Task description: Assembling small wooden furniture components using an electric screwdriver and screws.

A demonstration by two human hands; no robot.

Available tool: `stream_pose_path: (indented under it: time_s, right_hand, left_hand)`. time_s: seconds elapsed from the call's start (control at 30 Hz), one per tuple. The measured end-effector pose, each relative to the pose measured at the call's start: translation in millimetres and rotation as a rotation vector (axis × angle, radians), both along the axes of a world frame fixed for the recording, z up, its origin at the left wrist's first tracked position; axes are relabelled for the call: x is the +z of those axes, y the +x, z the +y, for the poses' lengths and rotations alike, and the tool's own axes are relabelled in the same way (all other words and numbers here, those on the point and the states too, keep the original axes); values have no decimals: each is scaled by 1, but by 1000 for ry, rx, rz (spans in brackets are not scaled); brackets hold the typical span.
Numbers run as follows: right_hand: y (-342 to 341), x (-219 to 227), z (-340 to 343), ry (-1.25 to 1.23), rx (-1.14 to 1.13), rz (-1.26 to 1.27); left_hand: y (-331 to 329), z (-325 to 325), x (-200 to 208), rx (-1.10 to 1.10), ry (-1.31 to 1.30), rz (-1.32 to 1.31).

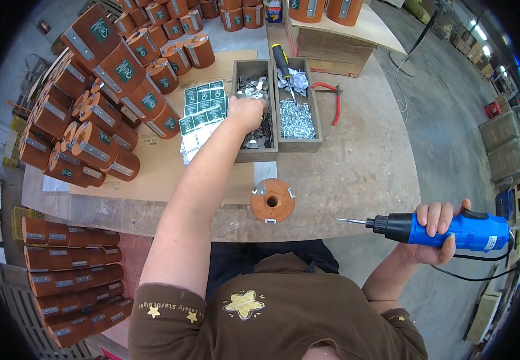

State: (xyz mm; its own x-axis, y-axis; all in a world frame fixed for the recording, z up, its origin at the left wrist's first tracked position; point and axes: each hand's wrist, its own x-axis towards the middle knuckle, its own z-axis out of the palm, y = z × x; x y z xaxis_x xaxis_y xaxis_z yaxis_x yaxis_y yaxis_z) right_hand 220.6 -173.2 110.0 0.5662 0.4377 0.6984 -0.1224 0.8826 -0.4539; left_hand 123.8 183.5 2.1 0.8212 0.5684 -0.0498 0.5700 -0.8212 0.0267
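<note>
Lone cylinder: the orange-brown cylinder [279,209] stands upright near the bench's [362,156] front edge, its holed top facing up. The other bearings are taken from it, with 12 o'clock pointing away from the person.
Metal at its rim: bright metal shows at about 2 and 6 o'clock, with a shiny patch near 10. Whether all are screwed down, I cannot tell.
Left hand: the left hand [247,114] is at about 11:30, reaching over the left tray [257,157] of flat metal pieces [251,87]. Its fingertips are hidden, so I cannot tell whether it pinches anything.
Right hand: at 3 o'clock, the right hand [437,225] has its fingers wrapped round a blue power driver [467,232]; the bit points toward 9, clear of the cylinder.
Screws: loose in the right tray [299,146], between 12 and 1.
Done: labelled cylinders [152,101] with metal strips stand stacked toward 10 and 11 and look finished. More stripped cylinders [74,279] lie at 8; I make out no green labels there.
Left: the lone cylinder seems partway through. No green label shows on it, though much of its side is hidden; label sheets [203,120] remain at 11.
</note>
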Motion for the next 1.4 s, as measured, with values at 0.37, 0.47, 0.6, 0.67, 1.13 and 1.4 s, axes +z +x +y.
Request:
stream_pose_path:
  time_s: [0.37, 0.47, 0.6, 0.67, 1.13, 1.4]
  right_hand:
    - [1, -2, -2, -7, 4, -13]
    - [0, -1, -4, 0, 5, -13]
    - [-6, -1, 1, -20, 9, -13]
    - [-8, -4, 4, -19, 38, 1]
    - [-36, 7, 14, -69, 46, -27]
    - [-52, 2, 31, -135, 70, 35]
  left_hand:
    - [-23, -11, 24, 98, -283, -507]
    - [-53, -39, 56, 66, -561, -700]
    - [-106, -106, 79, -19, -846, -772]
    - [-122, -132, 66, -35, -925, -801]
    - [-146, -170, 24, -304, -262, -758]
    - [-139, -193, -3, -267, -197, -952]
